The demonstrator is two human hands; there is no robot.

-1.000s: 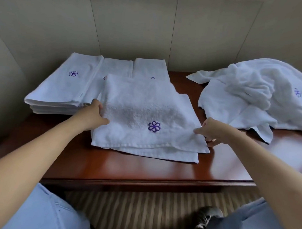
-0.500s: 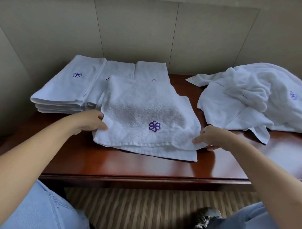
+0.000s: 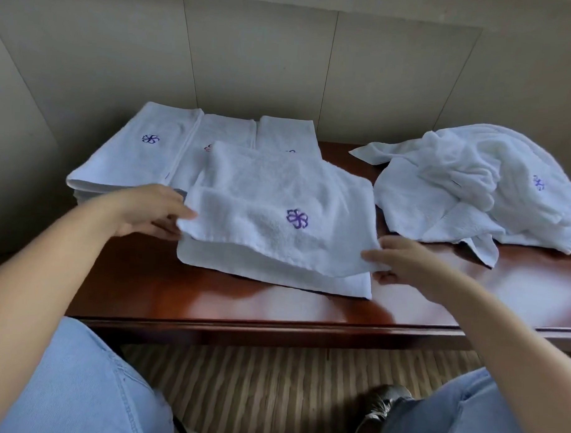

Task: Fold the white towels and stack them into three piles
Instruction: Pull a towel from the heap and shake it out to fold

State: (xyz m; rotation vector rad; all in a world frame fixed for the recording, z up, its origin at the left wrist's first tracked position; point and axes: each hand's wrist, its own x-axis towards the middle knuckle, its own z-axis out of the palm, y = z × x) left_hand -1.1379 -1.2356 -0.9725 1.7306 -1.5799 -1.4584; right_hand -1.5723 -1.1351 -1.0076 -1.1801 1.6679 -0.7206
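Head view: folded white towel [image 3: 271,212] with purple flower logo [image 3: 297,218] lies mid-table on the dark wood table [image 3: 210,298], its top layer lifted at the near edge. Left hand [image 3: 148,210] pinches the towel's left near corner, thumb on top, fingers under. Right hand [image 3: 405,262] pinches the right near corner the same way. Behind, against the wall, three stacks of folded towels [image 3: 134,156] sit side by side, the front towel overlapping the middle and right ones. Right of it, a crumpled heap of unfolded towels [image 3: 472,190] on the table. Blue-jeaned knees [image 3: 77,387] and striped carpet [image 3: 255,393] below.
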